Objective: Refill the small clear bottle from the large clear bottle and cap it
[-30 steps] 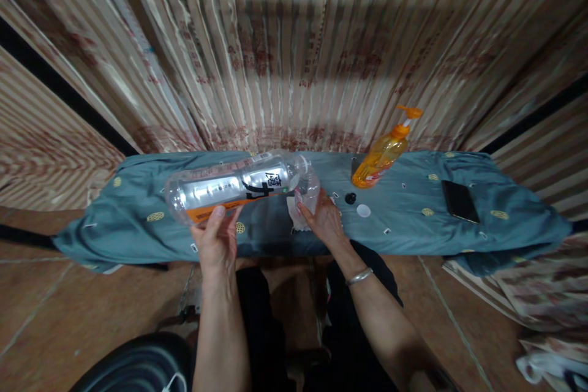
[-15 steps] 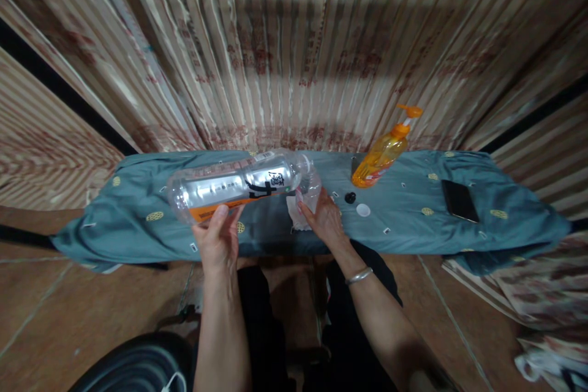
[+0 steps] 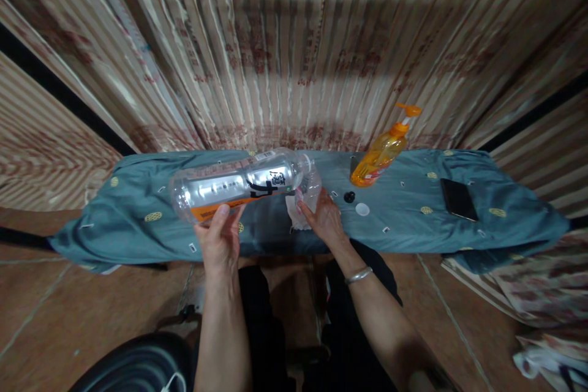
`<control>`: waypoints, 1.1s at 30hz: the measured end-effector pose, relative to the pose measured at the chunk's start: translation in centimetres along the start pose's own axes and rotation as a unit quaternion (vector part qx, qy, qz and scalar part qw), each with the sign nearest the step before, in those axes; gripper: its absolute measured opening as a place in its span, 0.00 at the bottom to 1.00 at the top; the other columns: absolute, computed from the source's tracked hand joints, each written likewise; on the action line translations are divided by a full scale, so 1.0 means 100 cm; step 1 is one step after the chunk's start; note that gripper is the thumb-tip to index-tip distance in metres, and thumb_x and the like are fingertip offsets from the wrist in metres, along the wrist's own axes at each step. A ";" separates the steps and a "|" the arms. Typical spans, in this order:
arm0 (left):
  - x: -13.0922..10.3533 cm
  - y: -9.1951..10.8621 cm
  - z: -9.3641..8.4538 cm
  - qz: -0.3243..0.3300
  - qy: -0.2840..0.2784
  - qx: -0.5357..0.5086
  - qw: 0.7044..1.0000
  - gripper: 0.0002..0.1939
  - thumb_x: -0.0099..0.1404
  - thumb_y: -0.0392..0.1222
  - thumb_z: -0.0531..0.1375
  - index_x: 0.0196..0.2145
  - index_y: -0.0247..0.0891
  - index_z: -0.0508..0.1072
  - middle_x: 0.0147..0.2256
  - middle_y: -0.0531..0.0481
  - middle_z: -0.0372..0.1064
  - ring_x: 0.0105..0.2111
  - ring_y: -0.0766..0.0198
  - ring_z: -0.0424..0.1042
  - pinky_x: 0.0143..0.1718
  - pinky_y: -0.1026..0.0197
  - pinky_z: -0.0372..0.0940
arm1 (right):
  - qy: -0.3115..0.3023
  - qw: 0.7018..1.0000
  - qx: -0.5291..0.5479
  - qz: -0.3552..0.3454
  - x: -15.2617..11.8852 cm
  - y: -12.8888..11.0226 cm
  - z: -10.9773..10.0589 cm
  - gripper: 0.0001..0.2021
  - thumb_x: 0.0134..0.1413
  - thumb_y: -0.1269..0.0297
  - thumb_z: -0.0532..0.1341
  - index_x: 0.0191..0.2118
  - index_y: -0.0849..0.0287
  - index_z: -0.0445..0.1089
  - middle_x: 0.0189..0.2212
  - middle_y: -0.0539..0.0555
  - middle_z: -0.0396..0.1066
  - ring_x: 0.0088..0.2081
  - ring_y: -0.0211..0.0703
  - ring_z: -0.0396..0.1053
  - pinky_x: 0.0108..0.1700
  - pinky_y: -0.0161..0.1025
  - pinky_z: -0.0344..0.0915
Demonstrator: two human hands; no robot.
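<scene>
A large clear plastic bottle (image 3: 239,184) with a silver and orange label lies tilted across my view, its neck toward the right. My left hand (image 3: 220,239) grips it near its base from below, thumb on the label. At the neck end, my right hand (image 3: 324,214) holds a small clear plastic piece (image 3: 311,187) against the mouth of the bottle. A pale sheet of tissue or paper (image 3: 298,217) shows below that piece, beside my right fingers. Whether the two plastic parts are joined cannot be made out.
An orange pump bottle (image 3: 379,156) stands on the teal cloth (image 3: 138,196). Near it are a small black cap (image 3: 350,197) and a white disc (image 3: 362,209). A black phone (image 3: 459,199) lies at the right. Behind hangs a striped curtain (image 3: 285,73).
The bottle's base end has shifted very slightly to the right with my left hand. My right hand keeps its hold at the neck.
</scene>
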State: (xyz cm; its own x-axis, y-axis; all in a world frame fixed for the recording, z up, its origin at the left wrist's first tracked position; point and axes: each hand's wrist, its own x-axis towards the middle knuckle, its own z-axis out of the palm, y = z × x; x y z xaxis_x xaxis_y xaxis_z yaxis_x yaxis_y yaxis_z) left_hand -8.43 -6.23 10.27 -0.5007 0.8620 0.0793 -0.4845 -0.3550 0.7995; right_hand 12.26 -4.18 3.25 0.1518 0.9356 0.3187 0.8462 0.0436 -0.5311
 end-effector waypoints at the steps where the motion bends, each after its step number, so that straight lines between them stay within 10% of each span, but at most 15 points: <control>1: 0.000 0.000 0.000 0.000 0.002 -0.001 1.000 0.21 0.38 0.44 0.75 0.32 0.46 0.76 0.34 0.54 0.73 0.35 0.62 0.74 0.45 0.47 0.72 | 0.000 1.000 0.000 -0.002 0.000 0.000 0.000 0.27 0.59 0.53 0.59 0.57 0.67 0.60 0.44 0.70 0.74 0.47 0.61 0.73 0.47 0.54 0.70; 33: 0.002 -0.003 -0.001 0.003 0.000 -0.011 1.000 0.21 0.37 0.43 0.75 0.33 0.46 0.77 0.31 0.55 0.74 0.34 0.62 0.75 0.41 0.49 0.74 | 0.023 1.000 -0.017 -0.008 -0.001 0.000 0.004 0.28 0.59 0.55 0.60 0.57 0.73 0.60 0.44 0.72 0.74 0.48 0.60 0.74 0.47 0.51 0.71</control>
State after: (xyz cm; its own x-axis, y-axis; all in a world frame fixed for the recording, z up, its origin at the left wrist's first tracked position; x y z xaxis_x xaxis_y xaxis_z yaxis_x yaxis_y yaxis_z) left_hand -8.51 -5.97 9.97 -0.5032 0.8601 0.0836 -0.4975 -0.3674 0.7858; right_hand 12.06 -4.10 2.93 0.1601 0.9181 0.3625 0.8656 0.0459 -0.4986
